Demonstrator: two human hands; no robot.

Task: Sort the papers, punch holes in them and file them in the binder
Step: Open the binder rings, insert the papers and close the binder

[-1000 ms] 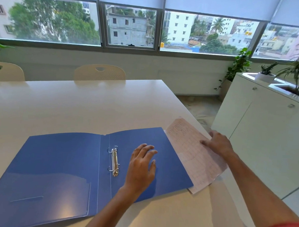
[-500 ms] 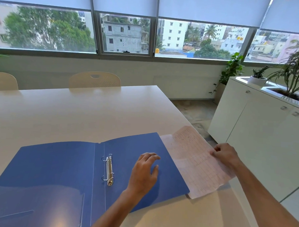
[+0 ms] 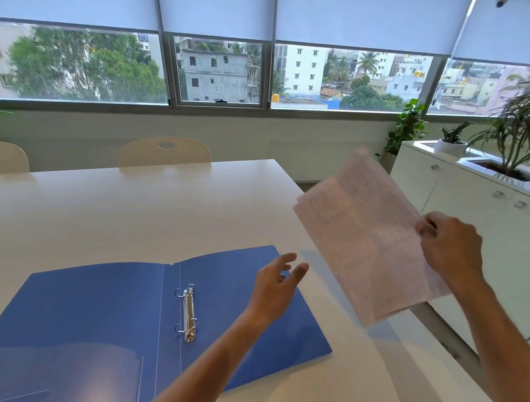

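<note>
A blue binder lies open and flat on the white table, its metal ring clasp at the spine. My right hand pinches the right edge of a few pinkish papers and holds them tilted in the air above the table's right edge. Small punched holes show along the papers' left edge. My left hand hovers with fingers spread over the binder's right cover, holding nothing.
Two cream chairs stand at the table's far side under the windows. A white cabinet with potted plants runs along the right, with a narrow gap between it and the table edge.
My right hand has lifted the papers off the table into the air. My left hand has risen off the binder cover and spread its fingers toward the papers.
</note>
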